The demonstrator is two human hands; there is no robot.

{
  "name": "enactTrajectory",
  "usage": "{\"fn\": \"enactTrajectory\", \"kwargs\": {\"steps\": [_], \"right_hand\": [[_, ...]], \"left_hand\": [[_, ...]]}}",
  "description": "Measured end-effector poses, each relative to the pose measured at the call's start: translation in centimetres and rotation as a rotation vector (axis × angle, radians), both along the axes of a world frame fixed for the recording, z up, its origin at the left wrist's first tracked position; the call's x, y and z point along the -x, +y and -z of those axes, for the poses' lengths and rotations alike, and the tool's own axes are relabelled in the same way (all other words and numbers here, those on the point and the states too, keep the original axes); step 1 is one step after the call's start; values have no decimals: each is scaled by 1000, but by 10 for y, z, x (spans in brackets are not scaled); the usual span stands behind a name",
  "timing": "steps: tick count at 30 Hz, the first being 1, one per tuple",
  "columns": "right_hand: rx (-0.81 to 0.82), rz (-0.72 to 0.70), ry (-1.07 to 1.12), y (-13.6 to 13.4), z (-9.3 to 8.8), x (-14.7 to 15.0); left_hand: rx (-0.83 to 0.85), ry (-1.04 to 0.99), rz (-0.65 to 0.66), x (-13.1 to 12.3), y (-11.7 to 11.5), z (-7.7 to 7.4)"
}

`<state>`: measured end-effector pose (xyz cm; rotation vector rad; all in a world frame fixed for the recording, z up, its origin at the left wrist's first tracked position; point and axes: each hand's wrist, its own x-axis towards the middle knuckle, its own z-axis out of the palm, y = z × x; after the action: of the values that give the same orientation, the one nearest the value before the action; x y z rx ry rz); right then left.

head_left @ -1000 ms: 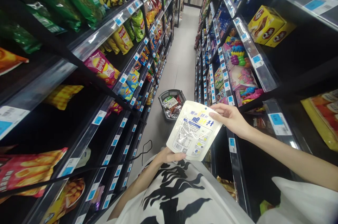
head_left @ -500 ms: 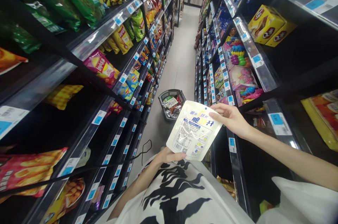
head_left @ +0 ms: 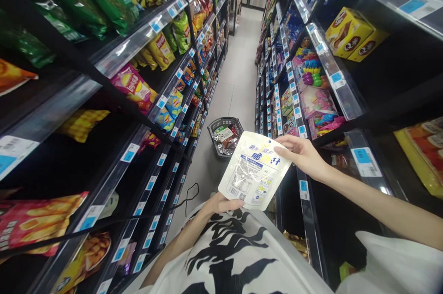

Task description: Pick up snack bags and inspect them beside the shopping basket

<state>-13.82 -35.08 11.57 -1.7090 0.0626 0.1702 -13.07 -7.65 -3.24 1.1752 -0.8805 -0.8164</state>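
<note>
I hold a white snack pouch [head_left: 253, 172] with blue and yellow print and a barcode, back side up, in front of my chest in a shop aisle. My left hand [head_left: 221, 203] grips its bottom left corner from below. My right hand [head_left: 302, 154] pinches its top right edge, thumb on the printed face. Beyond the pouch, a dark shopping basket [head_left: 225, 135] with several packets in it stands on the floor.
Black shelves line both sides of the narrow aisle. On the left are chip bags [head_left: 134, 86]; on the right are toy packs [head_left: 316, 100] and yellow boxes [head_left: 348, 31]. The grey tiled floor [head_left: 238, 68] runs ahead past the basket. A black cable [head_left: 188, 197] hangs by the left shelves.
</note>
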Motion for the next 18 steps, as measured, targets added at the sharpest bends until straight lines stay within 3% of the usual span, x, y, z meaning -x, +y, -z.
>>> {"fn": "enactTrajectory", "kwargs": {"steps": [14,18], "right_hand": [[-22,105,-11,-6,5,-4],[34,51,-118,-15,7,-9]], "left_hand": [[12,178,-39,1,0,2],[53,271,-79,3,1,5]]}}
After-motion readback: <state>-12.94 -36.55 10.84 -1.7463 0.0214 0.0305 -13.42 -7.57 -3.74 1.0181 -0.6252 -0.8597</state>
